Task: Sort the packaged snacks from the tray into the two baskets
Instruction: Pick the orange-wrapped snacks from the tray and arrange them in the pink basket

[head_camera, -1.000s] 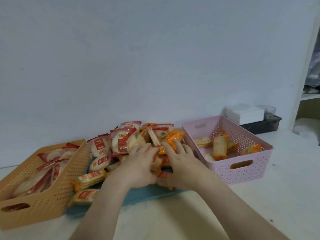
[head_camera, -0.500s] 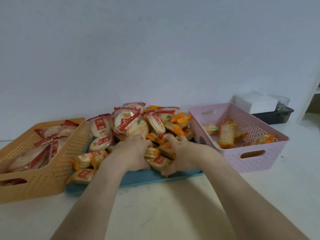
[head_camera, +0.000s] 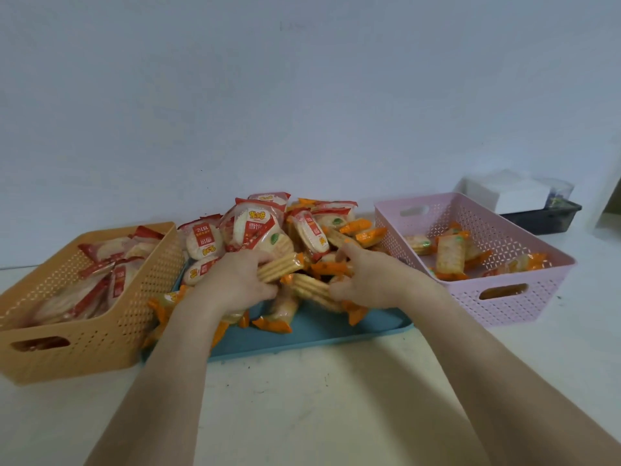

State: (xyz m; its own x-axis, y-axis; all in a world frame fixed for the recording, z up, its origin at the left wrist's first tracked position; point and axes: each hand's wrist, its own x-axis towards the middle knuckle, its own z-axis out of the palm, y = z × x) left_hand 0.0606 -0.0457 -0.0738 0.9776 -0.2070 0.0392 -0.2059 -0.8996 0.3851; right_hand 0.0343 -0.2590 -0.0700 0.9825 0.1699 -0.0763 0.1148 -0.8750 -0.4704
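Head view, ridged orange-ended snacks, seemingly gripped

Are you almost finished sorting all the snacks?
Not yet. Some red-and-white round packets already lie in the orange plastic basket, and orange-ended cracker packets in the pink plastic basket. The left hand and right hand each grip a ridged cracker packet. A big pile remains on the blue tray.
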